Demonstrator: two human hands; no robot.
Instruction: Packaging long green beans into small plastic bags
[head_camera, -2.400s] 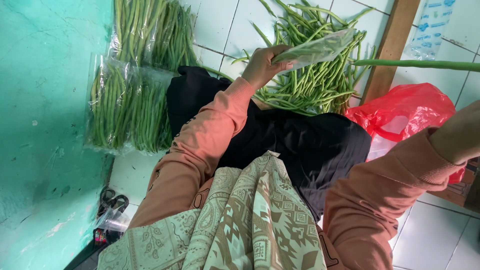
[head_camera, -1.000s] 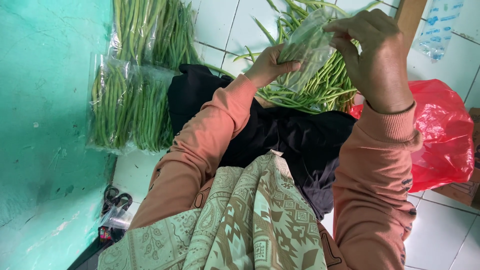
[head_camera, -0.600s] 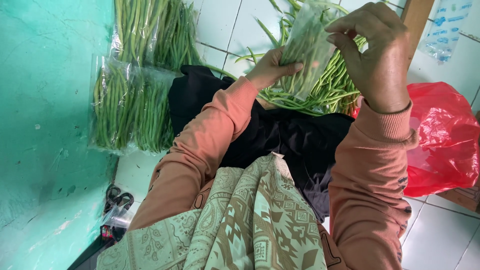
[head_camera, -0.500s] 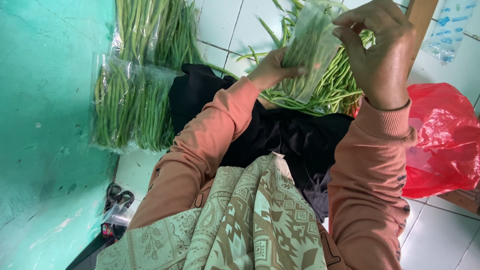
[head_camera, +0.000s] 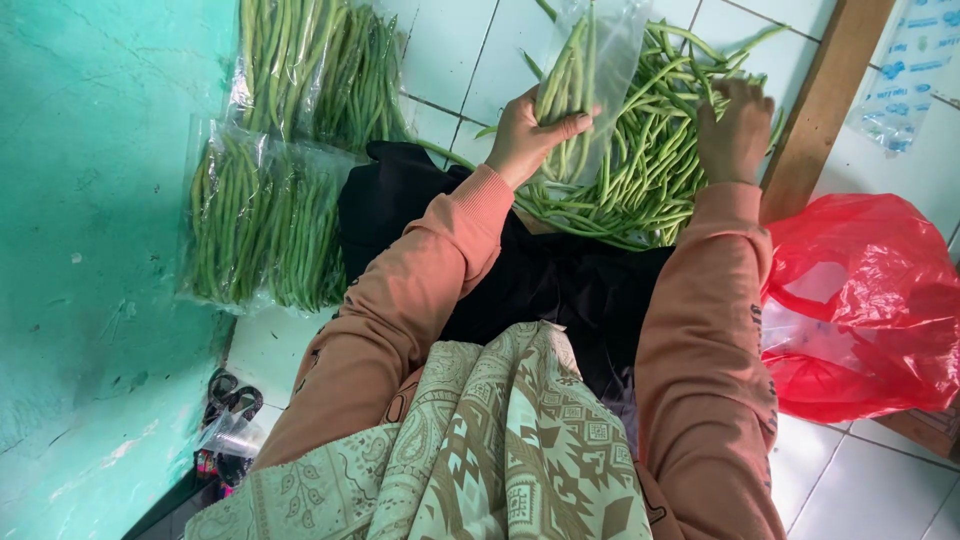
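The left hand (head_camera: 528, 135) pinches a clear bag of beans (head_camera: 585, 75) above the loose bean pile (head_camera: 650, 165). The right hand (head_camera: 735, 130) rests on that pile, fingers curled. White floor tiles (head_camera: 445, 60) lie beneath, a teal wall (head_camera: 100, 200) left of the pile.

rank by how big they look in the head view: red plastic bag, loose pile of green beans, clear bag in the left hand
1. Loose pile of green beans and red plastic bag: about alike, and the bag lies nearer the camera, so no firm order.
2. Clear bag in the left hand: clearly smallest.
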